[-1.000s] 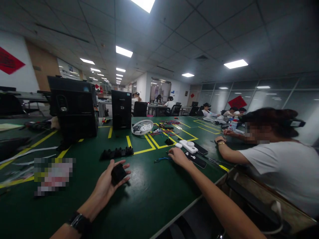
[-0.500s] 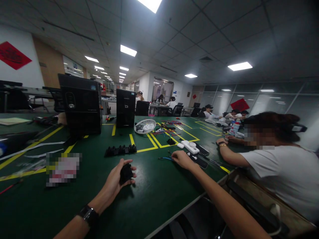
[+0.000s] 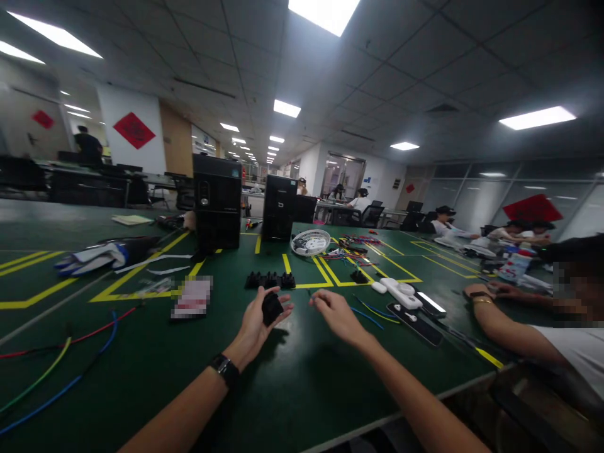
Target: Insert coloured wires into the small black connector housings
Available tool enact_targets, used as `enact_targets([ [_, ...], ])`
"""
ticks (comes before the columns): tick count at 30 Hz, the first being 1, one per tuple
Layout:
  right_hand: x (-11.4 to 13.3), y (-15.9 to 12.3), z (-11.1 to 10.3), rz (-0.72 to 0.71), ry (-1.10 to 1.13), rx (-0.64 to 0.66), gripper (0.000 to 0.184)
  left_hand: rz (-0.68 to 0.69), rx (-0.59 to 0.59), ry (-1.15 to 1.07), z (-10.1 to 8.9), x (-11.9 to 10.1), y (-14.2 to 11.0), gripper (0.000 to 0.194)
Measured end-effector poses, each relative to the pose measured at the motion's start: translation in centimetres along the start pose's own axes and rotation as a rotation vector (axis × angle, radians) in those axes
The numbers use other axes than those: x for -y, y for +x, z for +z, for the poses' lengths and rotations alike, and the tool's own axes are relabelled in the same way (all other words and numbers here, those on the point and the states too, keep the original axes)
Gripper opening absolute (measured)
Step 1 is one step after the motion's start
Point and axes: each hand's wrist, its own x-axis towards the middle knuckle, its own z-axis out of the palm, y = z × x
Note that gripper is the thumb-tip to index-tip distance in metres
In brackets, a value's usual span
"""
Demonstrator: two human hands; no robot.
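On the upturned palm of my left hand (image 3: 252, 327) rests a small black block-like part (image 3: 272, 309), held by the thumb and loosely spread fingers. My right hand (image 3: 334, 309) is just to its right, above the table, with thumb and fingers pinched. A tiny dark tip shows at those fingertips, too small to name. Behind my left hand lies a row of joined black parts (image 3: 270, 280). To the right of my right hand lie blue and yellow-green wires (image 3: 375, 313) on the green table (image 3: 302, 390).
White earphones (image 3: 406, 311) lie on a dark phone-like slab near a white power strip (image 3: 400, 293). A white basket (image 3: 310, 243) and two black computer cases (image 3: 217, 204) stand behind. More wires (image 3: 70, 380) lie at left. A co-worker's arm (image 3: 495, 330) rests at right.
The view has swung left. My right hand has left the wires beside the earphones and come close to my left hand, its fingers pinched. My left hand still holds the black part.
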Motion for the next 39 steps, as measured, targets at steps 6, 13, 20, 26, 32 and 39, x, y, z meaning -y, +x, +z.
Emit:
enact_targets([
  [6,3.4,2.5,7.8,0.012,0.288,0.147,0.034,0.145,-0.057,-0.111,-0.8,-1.5,1.0,0.029],
  [13,3.5,2.4,8.0,0.062,0.266,0.043,0.033,0.157,-0.056,-0.152,-0.2,-1.8,0.7,0.029],
  [20,3.2,2.0,8.2,0.079,0.194,0.041,0.034,0.282,0.007,0.006,-1.1,-1.4,1.2,0.036],
  [26,2.8,2.1,8.2,0.034,0.169,0.017,0.034,0.244,0.003,-0.006,-1.1,-1.1,1.2,0.04],
  [32,2.7,2.1,8.3,0.082,0.22,0.078,0.034,0.281,0.068,0.08,-1.1,-1.2,1.1,0.038],
  [39,2.5,1.9,7.6,0.129,0.345,0.23,0.038,0.427,0.14,0.346,-1.0,-1.6,0.2,0.028],
])
